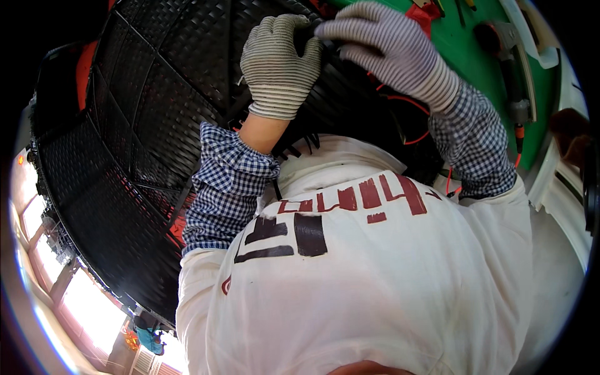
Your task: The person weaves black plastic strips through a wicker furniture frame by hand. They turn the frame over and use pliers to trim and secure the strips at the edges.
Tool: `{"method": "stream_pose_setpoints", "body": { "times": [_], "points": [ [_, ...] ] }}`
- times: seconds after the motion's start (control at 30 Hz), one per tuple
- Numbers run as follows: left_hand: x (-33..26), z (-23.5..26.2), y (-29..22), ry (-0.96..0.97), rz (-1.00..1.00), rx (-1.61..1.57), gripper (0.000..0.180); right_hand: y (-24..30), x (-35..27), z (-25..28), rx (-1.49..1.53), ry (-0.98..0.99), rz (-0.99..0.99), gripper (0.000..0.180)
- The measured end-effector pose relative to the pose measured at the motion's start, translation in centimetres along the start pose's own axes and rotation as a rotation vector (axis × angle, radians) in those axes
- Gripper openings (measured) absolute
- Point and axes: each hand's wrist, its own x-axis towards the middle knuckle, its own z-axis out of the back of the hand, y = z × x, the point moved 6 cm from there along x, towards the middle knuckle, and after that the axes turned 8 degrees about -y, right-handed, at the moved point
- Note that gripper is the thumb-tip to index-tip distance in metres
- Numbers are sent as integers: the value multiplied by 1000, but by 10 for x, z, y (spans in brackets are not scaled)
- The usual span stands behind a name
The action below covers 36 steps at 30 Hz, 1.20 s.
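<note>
A large black woven wicker piece (pixel 181 62) of flat glossy strips fills the left and upper middle. My left hand (pixel 278 65), in a striped knit glove, rests at its upper edge with the fingers curled over. Dark material lies at those fingertips, but what they grip blends into the black weave. From the right comes my right hand (pixel 384 47), in a matching glove, its fingers stretched toward the left hand's fingertips. Its thumb stands apart from the fingers. Several loose black strip ends (pixel 303 147) stick out below my left wrist.
At right is a green work surface (pixel 459 47) holding a dark power tool (pixel 514 81) with a red cord. A red tool (pixel 425 14) lies near the top. Red cable (pixel 409 100) loops beneath my right forearm. Someone in blue (pixel 148 337) is far off at lower left.
</note>
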Motion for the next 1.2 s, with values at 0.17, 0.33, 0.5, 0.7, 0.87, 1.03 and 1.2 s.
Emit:
{"method": "stream_pose_setpoints", "body": {
  "times": [0.17, 0.33, 0.5, 0.7, 0.87, 1.03, 1.2],
  "points": [
    [-4, 13, 5, -50, -67, -149, 35, -1, -4, -28, 83, -99, 31, 24],
    [-17, 27, 9, 7, -69, -204, 28, 23, -3, -35, -44, -114, 129, 25],
    [-17, 34, 8, 14, -44, -194, 18, 53, 3, -20, -425, -140, 298, 22],
    [-19, 35, 32, 94, 117, -239, 15, 42, 20, 18, -209, -207, 44, 13],
    [-25, 20, 47, 130, 255, -400, 19, 29, 6, -2, -495, -79, -356, 16],
    [-28, 13, 51, 135, 328, -508, 19, 6, 2, -35, 82, -231, -472, 17],
    [-22, 15, 45, 126, 219, -431, 21, 7, 7, -58, 171, -181, -524, 18]
  ]
}}
